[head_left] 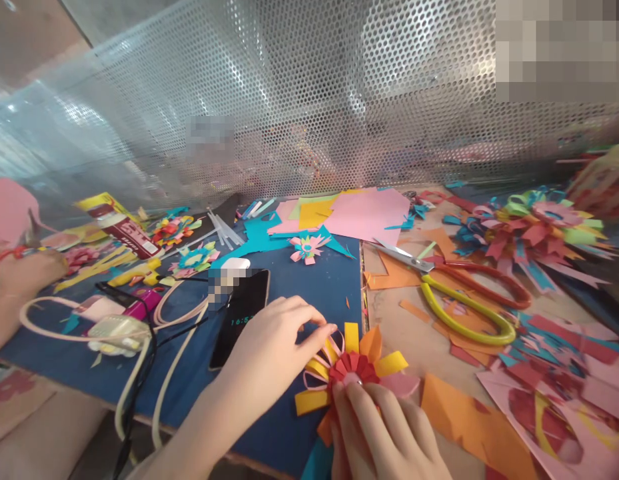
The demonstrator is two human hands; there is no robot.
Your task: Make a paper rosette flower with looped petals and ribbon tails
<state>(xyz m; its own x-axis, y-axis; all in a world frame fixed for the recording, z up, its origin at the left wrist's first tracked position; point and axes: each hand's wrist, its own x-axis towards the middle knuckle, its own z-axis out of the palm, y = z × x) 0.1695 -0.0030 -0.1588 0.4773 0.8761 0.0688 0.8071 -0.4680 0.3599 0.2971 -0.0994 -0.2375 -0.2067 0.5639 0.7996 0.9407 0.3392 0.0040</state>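
Note:
A paper flower (354, 365) with a red pleated centre, yellow and orange petals and thin pink loops lies at the near edge of the blue tabletop. My right hand (389, 433) holds it from the near side, its fingertips on the flower's pink middle. At the upper left of the flower, my left hand (284, 337) has thumb and forefinger pinched together by a pink loop. Just left of that hand, a dark phone (249, 300) rests partly behind my wrist. Scissors (439, 267) with red and yellow handles lie open beyond the flower.
Orange paper (474, 420) and pink scraps spread at the right. Finished paper flowers (539, 227) pile up behind them. White cables (164, 400) and a power strip (119, 333) lie left. Another person's hand (32, 267) holds red-handled scissors. A perforated metal panel (309, 100) stands behind.

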